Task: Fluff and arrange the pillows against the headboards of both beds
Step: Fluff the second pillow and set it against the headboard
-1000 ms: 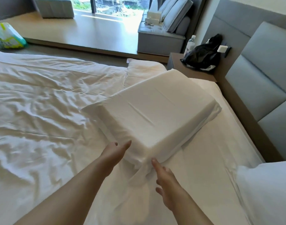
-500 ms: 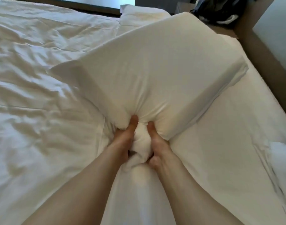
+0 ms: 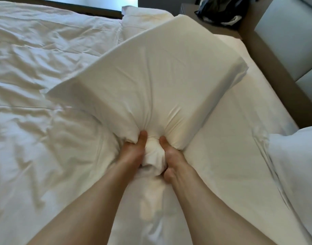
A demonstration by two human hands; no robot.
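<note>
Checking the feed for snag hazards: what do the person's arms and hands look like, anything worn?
Both forearms are bare, with no sleeves in view. The left hand and right hand show no gloves, rings, watch or bracelets. Fingertips are partly hidden in fabric.

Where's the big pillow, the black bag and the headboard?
big pillow (image 3: 151, 82), head view, middle of its top face.
black bag (image 3: 220, 11), head view, its dark fabric.
headboard (image 3: 282, 30), head view, its grey padded panel.

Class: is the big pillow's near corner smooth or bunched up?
Bunched. The left hand and right hand squeeze the pillow corner, and creases fan out from their grip.
</note>
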